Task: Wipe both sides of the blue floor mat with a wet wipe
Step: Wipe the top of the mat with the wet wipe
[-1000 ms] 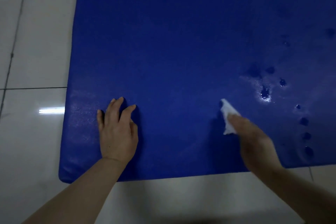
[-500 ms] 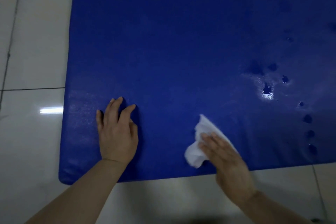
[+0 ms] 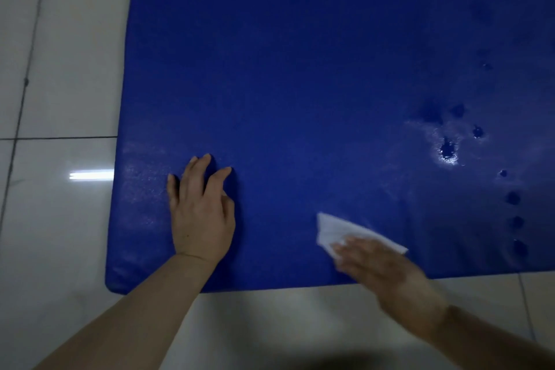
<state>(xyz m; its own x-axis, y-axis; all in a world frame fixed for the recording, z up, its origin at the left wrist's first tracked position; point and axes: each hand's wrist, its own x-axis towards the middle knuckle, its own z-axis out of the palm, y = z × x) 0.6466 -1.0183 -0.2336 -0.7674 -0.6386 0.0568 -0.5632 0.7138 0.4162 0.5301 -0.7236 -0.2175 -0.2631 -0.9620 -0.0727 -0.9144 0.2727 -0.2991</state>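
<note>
1. We see the blue floor mat (image 3: pixel 300 84) lying flat on the white tiled floor (image 3: pixel 60 69), filling most of the view, its near edge just in front of us.
2. Our left hand (image 3: pixel 202 216) rests palm down on the near left part of the mat, fingers straight and spread, holding nothing; we judge it is steadying the mat.
3. Our right hand (image 3: pixel 387 273) presses the wet wipe (image 3: pixel 345 233) against the mat near its near edge, right of centre. The hand is blurred by motion, so whether the fingers lie flat on the wipe or curl round it we cannot tell.
4. On progress: dark wet spots (image 3: pixel 447 149) and a shiny patch sit on the right part of the mat, and a faint speckled sheen shows at the near left. We judge this upper face is partly wiped; the far area looks untouched, though that is hard to read.
5. Still left, as we judge it: the rest of this face, then turning the mat over for the other side.
6. Against the frame half a second earlier, the wipe and right hand have slid rightward along the near edge; the left hand and the mat have not shifted.
</note>
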